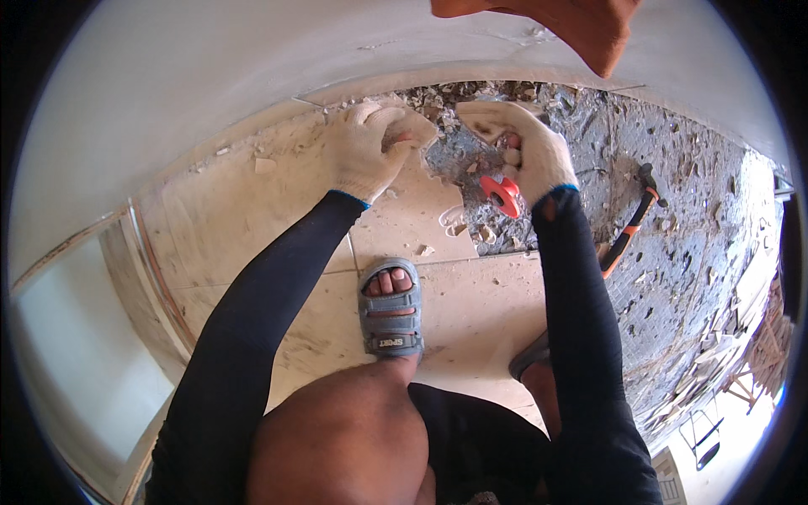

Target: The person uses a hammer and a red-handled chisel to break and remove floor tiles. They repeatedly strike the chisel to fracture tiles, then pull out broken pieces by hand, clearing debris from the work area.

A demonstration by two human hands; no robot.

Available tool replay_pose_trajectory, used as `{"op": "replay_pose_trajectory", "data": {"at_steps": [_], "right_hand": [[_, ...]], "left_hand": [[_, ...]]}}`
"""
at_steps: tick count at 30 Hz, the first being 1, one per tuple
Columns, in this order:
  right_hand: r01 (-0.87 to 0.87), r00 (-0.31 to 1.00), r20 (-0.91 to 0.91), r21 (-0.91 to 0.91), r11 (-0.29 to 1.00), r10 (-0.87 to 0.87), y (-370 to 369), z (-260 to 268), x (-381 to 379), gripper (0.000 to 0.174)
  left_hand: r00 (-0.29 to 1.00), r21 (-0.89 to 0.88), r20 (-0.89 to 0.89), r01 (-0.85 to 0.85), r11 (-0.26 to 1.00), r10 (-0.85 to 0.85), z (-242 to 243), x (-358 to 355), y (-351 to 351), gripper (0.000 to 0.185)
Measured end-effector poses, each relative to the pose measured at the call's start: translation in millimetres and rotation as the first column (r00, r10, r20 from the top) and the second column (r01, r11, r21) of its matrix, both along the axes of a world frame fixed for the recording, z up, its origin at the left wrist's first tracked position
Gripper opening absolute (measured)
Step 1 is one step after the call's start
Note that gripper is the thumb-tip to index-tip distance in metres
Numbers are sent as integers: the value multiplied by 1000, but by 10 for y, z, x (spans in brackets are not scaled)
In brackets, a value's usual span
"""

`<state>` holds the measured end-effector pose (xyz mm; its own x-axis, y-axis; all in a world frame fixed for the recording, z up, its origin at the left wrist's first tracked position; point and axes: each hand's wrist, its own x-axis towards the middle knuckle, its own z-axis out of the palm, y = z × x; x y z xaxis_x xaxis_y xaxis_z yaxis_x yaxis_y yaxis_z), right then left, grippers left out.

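Note:
My left hand (372, 151), in a cream knitted glove, is curled at the broken edge of a beige floor tile (413, 189). A bare fingertip shows through the glove; whether a shard is pinched there is unclear. Over the exposed grey bed (457, 154), my right hand (543, 154) is gloved too, its fingers bent inward. A pale wedge shape extends from it, but I cannot tell glove from tile. Just below its fingers is a red disc-shaped guard (503, 196) with a dark centre, like a chisel's; the grip on it is hidden.
A hammer (631, 221) with an orange and black handle lies right of my right arm. Loose tile chips (454, 221) litter the bed. A white wall (252, 76) borders the far side. Tile rubble (713, 353) lies at right. My sandalled foot (391, 309) rests on tile.

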<state>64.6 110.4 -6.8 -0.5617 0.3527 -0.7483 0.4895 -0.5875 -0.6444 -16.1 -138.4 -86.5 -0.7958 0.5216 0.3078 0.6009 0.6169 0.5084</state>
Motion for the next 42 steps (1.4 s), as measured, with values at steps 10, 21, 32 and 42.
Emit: {"op": "replay_pose_trajectory", "data": {"at_steps": [10,21,32,42], "right_hand": [[573,618,-492,-251,780,-613,3420,448,1999,28],[-400,735,672,535,744,-88,2972,2085,3864,48],[-819,566,724,437,372,395,1509,905,3236,60],[-654,747,633,644,397,202,1889,3,2395,57]], "left_hand": [[955,191,27,284,939,-295,127,237,440,30],[466,-151,27,876,457,-884,344,-16,1282,34],[-123,-409,76,901,-143,-989,1043,-8,2053,9],[-198,-398,319,859,-321,-927,880,152,2190,20]]}}
